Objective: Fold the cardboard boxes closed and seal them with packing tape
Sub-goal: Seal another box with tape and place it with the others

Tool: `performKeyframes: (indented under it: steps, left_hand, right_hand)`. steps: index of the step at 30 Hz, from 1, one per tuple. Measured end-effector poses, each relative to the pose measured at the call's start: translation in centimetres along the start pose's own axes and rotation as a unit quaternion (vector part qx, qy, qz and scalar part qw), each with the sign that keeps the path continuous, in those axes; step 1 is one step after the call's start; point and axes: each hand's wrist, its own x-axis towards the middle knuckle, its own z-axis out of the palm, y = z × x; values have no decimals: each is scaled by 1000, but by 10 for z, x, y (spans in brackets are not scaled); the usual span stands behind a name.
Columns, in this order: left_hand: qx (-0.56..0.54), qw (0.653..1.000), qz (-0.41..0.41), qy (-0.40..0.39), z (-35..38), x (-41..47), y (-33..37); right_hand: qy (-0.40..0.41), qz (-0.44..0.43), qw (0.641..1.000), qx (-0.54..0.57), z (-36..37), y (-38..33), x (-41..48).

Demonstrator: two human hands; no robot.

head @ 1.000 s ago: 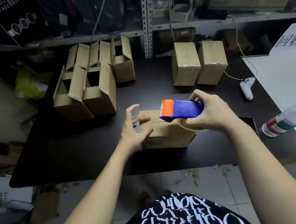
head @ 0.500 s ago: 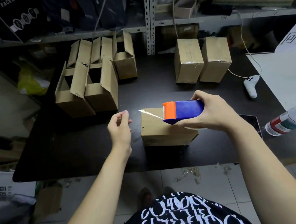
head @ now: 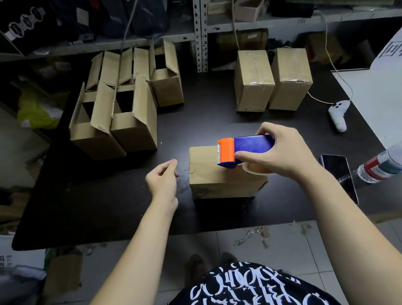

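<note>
A closed cardboard box (head: 211,177) lies on the black table (head: 104,206) in front of me. My right hand (head: 281,156) grips a blue tape dispenser with an orange head (head: 245,149), held just over the box's top, orange end pointing left. My left hand (head: 163,182) hovers left of the box, thumb and fingers pinched together on the end of a clear tape strip (head: 182,183), faintly visible between hand and box. Several open boxes (head: 121,115) with raised flaps stand at the back left. Two taped boxes (head: 273,80) stand at the back right.
A white controller (head: 339,114) with its cable, a phone (head: 338,171) and a lying water bottle (head: 386,163) are on the right side of the table. Metal shelving (head: 201,28) runs behind. A white board (head: 385,87) covers the far right.
My left hand left the box top and drew back to the left, pulling the tape end out. The dispenser dropped closer to the box top.
</note>
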Motion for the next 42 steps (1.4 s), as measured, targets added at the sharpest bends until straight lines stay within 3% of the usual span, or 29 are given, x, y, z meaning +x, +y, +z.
performKeyframes:
  steps: [5,18,20,22,24,27,30,33,38,42]
  left_hand:
    - [8,1000,-18,-10,4,7,2]
    - [69,974,-197,-84,14,15,-11]
    - [90,983,-148,-57,11,18,-13]
    - [77,996,-55,-2,11,16,-16]
    - [79,996,36,1,15,6,-12]
    - [121,980,139,-78,16,-7,-4]
    - [222,929,238,-176,13,-10,-5]
    - [292,897,259,-210,9,-6,-6]
    - [265,920,202,-206,8,-7,-1]
    - [287,915,194,-208,6,-6,-4]
  right_hand:
    - [5,16,1000,2,-1,1,1]
    - [11,3,1000,-17,5,1,7]
    - [6,0,1000,-24,6,1,7]
    - [5,-2,1000,-25,7,1,7]
    - [9,0,1000,-23,7,1,7]
    - [10,-7,1000,-29,7,4,6]
    - [15,-17,1000,-19,4,8,5]
    - [-1,-10,1000,14,-3,8,5]
    - [-70,-19,997,31,-10,13,15]
    - [-134,-11,990,49,-12,26,25]
